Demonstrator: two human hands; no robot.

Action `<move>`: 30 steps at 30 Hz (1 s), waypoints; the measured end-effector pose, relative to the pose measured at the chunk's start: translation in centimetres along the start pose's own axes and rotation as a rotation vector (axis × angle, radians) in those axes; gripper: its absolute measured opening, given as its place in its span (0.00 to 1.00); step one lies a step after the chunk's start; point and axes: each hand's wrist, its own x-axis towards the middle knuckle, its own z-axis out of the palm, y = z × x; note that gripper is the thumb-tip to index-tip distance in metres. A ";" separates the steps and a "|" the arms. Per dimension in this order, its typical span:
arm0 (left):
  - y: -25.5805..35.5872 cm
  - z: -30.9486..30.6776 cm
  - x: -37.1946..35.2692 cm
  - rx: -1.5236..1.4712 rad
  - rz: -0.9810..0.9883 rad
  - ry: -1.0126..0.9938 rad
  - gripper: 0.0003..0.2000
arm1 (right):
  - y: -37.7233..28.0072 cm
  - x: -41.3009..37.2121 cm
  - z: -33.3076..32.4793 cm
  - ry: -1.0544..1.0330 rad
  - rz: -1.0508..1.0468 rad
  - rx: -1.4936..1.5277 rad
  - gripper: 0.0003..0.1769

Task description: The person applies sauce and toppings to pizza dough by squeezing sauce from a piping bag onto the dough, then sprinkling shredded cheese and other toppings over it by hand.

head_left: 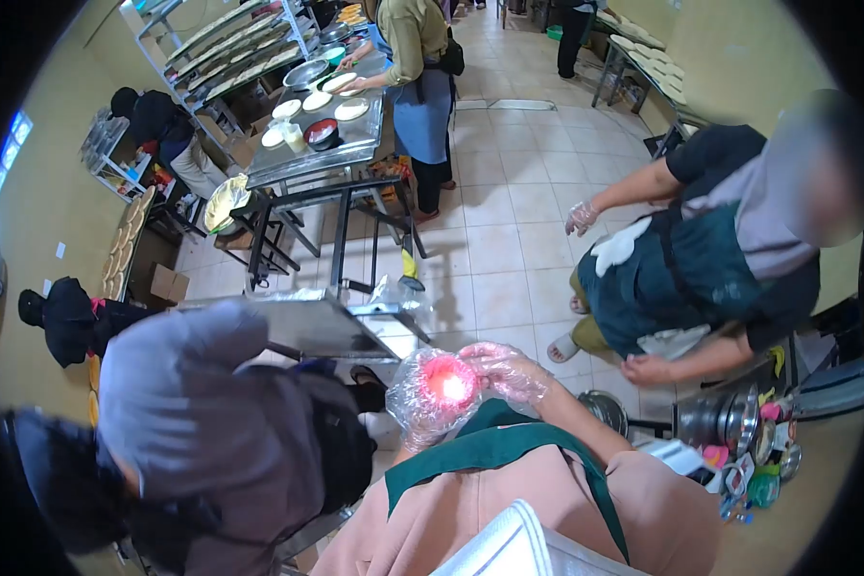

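Covering 2 hands (511, 374): clear plastic (406, 398)

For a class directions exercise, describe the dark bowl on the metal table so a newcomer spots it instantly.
Find the metal table beside the blue-aproned person. On it, near pale, flat rounds, sits a small dark bowl. Unlike the silvery bowl farther back, it is red inside.

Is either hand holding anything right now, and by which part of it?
It cannot be told: a bright pink-red glare hides what is at the plastic-covered left hand. The right hand, in a clear glove, has its fingers at the glare's edge.
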 end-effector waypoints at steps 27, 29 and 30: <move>-0.4 6.4 82.9 -0.015 0.377 -0.361 0.33 | -62.2 23.4 -27.4 0.389 -0.569 -0.065 0.04; 0.1 7.6 89.1 -0.044 0.407 -0.397 0.33 | -66.5 23.9 -28.1 0.601 -0.649 0.027 0.06; 0.2 8.0 92.0 -0.058 0.424 -0.413 0.33 | -68.0 24.3 -28.8 0.704 -0.690 0.075 0.08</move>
